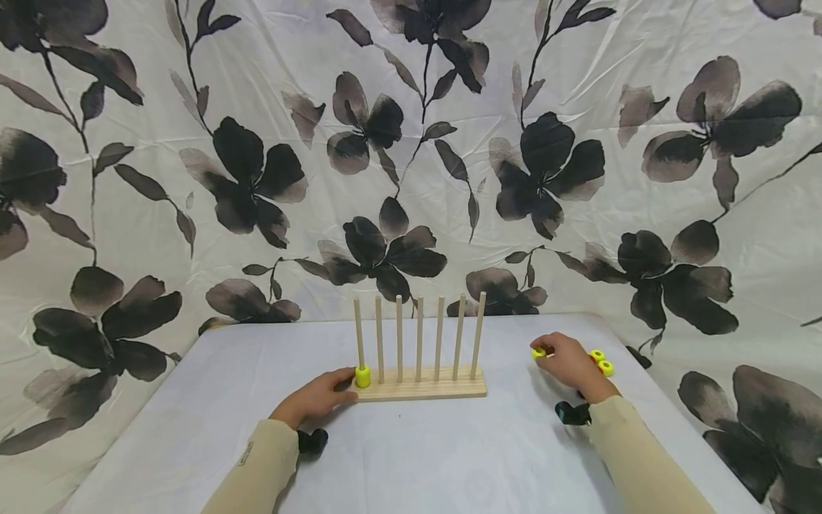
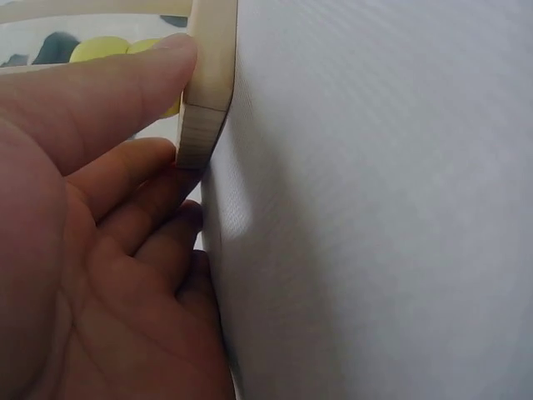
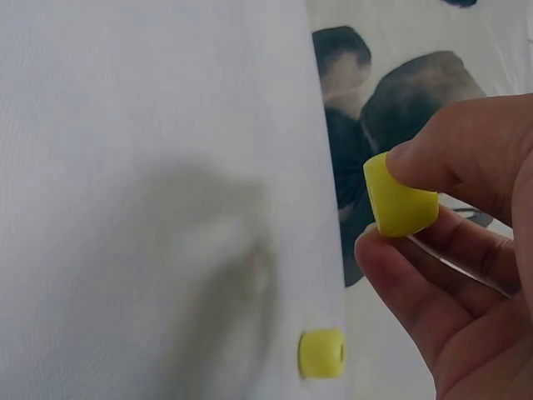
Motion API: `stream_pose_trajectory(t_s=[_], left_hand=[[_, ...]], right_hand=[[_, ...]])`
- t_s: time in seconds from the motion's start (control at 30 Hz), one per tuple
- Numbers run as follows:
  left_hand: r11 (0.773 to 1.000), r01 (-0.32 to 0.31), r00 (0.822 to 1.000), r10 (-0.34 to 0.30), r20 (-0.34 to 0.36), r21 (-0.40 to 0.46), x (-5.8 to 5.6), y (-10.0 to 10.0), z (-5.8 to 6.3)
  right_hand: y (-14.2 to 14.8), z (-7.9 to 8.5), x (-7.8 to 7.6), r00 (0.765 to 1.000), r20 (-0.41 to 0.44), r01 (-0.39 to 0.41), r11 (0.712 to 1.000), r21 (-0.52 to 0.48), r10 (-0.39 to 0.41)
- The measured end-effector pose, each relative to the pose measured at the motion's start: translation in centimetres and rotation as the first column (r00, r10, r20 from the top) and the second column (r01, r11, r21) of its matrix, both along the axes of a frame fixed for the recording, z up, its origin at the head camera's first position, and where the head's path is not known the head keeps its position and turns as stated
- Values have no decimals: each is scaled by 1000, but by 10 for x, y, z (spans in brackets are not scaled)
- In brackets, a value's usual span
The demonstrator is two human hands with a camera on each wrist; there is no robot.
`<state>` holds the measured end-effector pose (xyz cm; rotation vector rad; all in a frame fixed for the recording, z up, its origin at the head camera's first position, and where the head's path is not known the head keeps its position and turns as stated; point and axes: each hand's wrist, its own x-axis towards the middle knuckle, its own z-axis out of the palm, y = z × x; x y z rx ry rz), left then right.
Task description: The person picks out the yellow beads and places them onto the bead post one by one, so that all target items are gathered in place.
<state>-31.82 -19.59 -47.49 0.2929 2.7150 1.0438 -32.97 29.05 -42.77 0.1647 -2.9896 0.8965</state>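
Note:
A wooden peg stand (image 1: 420, 389) with several upright pegs sits mid-table. Yellow beads (image 1: 362, 377) are on its leftmost peg, at the bottom. My left hand (image 1: 317, 397) holds the left end of the stand's base (image 2: 210, 62), thumb on its edge and fingertips at the end corner. Off to the right, my right hand (image 1: 568, 363) pinches a yellow bead (image 3: 406, 200) between thumb and fingers, raised above the tabletop. Behind that hand lie more yellow beads (image 1: 606, 368) and something red, partly hidden by the hand.
White cloth covers the table (image 1: 424, 457). A floral curtain (image 1: 411, 157) hangs behind its far edge. In the right wrist view, a loose yellow bead (image 3: 321, 353) lies near the cloth's edge. Black wrist cameras (image 1: 313, 442) sit under both wrists.

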Motion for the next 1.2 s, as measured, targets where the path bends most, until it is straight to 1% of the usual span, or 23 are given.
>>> stream_pose_trajectory(t_s=[0.17,0.4,0.53,0.63,0.77,1.0,1.2], left_hand=[[1000,8,1000,-8,21,7,-1,0,0],[1000,28,1000,-28,12,-10,-3,-1,0],[1000,10,1000,-10,12,-7,-2,0,0],[1000,-6,1000,6,8,-4,-1,1,0],[1000,-6,1000,5,-7,-6,-2,1,-1],[1000,-8,1000,8,-3,4,-3,0,-2],[1000,-4,1000,4,-8,0,-1,0,-1]], right_hand=[[-8,7,0,1000,-26,-12,1000,-19,11],[-18,17,1,996,-83,-22,1000,-11,21],[-23,24,2,993,-112,-39,999,-14,37],[-26,31,4,986,-153,-65,998,-14,62],[-30,41,7,972,-213,-102,995,-8,98],[-35,58,9,961,-248,-127,992,14,126],[-39,73,10,944,-279,-176,984,19,174]])
